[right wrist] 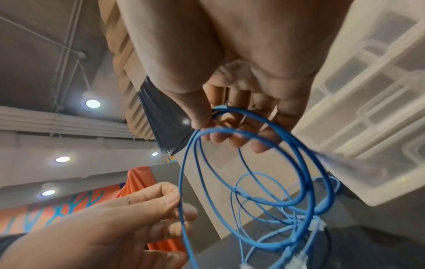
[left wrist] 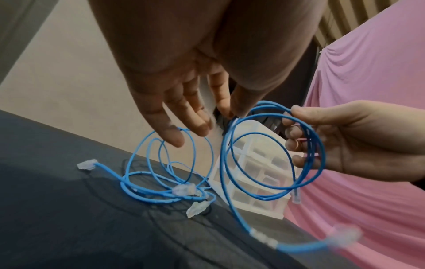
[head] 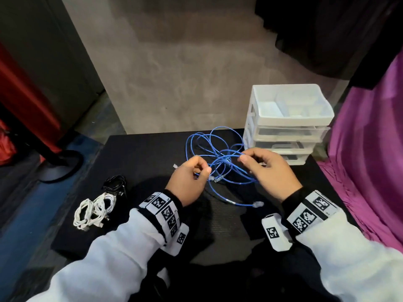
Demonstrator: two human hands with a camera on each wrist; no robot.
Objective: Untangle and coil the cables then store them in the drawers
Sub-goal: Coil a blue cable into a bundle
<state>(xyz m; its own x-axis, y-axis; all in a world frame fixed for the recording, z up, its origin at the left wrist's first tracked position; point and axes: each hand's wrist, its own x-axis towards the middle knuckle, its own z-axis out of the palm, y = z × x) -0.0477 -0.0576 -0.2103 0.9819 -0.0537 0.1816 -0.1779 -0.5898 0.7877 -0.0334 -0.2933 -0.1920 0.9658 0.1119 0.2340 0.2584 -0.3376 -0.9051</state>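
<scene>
A tangled blue network cable (head: 226, 159) with clear plugs hangs between both hands above the black table (head: 141, 153), and part of it trails on the surface. My left hand (head: 205, 171) pinches one strand between thumb and index finger (left wrist: 232, 112). My right hand (head: 244, 158) grips a few coiled loops of the same cable (right wrist: 181, 182) between thumb and fingers (right wrist: 207, 123). One loose end (left wrist: 299, 249) dangles toward me. The white plastic drawer unit (head: 283, 120) stands just behind my right hand at the table's back right.
Two coiled white cables (head: 93, 210) and a small black cable bundle (head: 115, 184) lie on the table's left side. Purple cloth (head: 370, 149) hangs along the right edge. A red object and a round stand base (head: 61, 164) sit on the floor at left.
</scene>
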